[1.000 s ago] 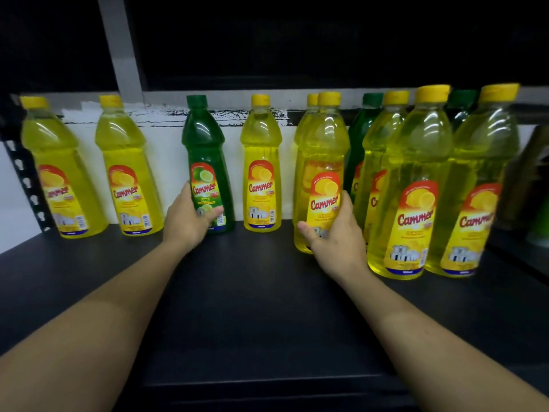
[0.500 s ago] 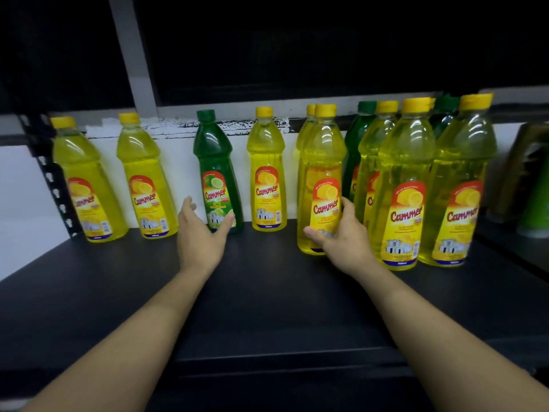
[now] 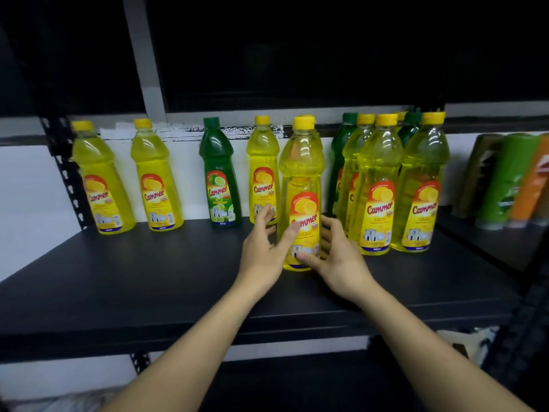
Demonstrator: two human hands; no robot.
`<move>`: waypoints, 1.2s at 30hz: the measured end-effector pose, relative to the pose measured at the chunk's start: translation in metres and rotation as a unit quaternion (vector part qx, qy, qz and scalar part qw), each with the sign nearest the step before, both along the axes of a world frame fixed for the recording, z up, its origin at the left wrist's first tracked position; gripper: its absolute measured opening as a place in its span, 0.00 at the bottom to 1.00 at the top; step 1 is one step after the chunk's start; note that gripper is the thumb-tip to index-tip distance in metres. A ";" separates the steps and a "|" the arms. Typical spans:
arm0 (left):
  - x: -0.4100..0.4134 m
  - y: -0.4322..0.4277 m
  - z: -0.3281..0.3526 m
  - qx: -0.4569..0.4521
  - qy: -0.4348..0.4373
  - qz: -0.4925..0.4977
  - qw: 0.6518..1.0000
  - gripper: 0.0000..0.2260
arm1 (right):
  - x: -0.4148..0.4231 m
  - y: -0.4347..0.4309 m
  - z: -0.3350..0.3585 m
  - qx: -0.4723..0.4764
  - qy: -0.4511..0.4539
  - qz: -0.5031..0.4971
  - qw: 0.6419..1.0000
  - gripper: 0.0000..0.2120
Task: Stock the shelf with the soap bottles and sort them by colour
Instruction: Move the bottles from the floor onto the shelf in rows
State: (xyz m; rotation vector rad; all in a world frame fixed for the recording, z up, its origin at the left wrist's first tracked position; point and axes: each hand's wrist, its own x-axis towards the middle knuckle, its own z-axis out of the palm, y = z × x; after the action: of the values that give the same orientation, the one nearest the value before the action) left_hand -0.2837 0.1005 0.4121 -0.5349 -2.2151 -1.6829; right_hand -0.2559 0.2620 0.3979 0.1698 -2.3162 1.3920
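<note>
sort: we judge yellows are being grouped | yellow bottle [image 3: 301, 173] upright at middle of shelf [image 3: 148, 278], ahead of back-row bottles [image 3: 263, 173] | right hand [image 3: 338, 260] grips its base to slide it | left hand [image 3: 261, 254] has fingers relaxed, thumb steadying the label

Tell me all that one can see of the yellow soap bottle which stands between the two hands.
The clear plastic bottle of yellow soap stands upright on the black shelf, in front of the back row. It has a yellow screw cap, a narrowed waist and a red and yellow label with a lemon picture. The right hand grips its lower part, thumb across the label. The left hand, fingers spread, is at its left side, thumb on the label.
</note>
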 end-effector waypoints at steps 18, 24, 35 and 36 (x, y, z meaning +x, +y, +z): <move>0.002 0.004 -0.007 -0.015 -0.046 -0.032 0.998 0.36 | 0.000 0.076 0.023 0.056 0.069 -0.316 0.945 0.40; 0.001 0.005 -0.007 -0.029 -0.039 -0.029 0.998 0.40 | -0.006 0.074 0.024 0.066 0.054 -0.346 0.934 0.43; 0.002 0.004 -0.007 -0.030 -0.045 -0.030 0.998 0.39 | -0.006 0.068 0.011 0.031 0.093 -0.344 0.934 0.40; 0.001 0.004 -0.007 -0.033 -0.045 -0.028 0.998 0.39 | -0.006 0.068 0.010 0.033 0.091 -0.344 0.934 0.41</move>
State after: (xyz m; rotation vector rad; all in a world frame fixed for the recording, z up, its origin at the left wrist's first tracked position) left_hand -0.2822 0.1048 0.4053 -0.5542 -2.3460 -1.6982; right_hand -0.2617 0.3299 0.4081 -0.4379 -1.9761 0.8947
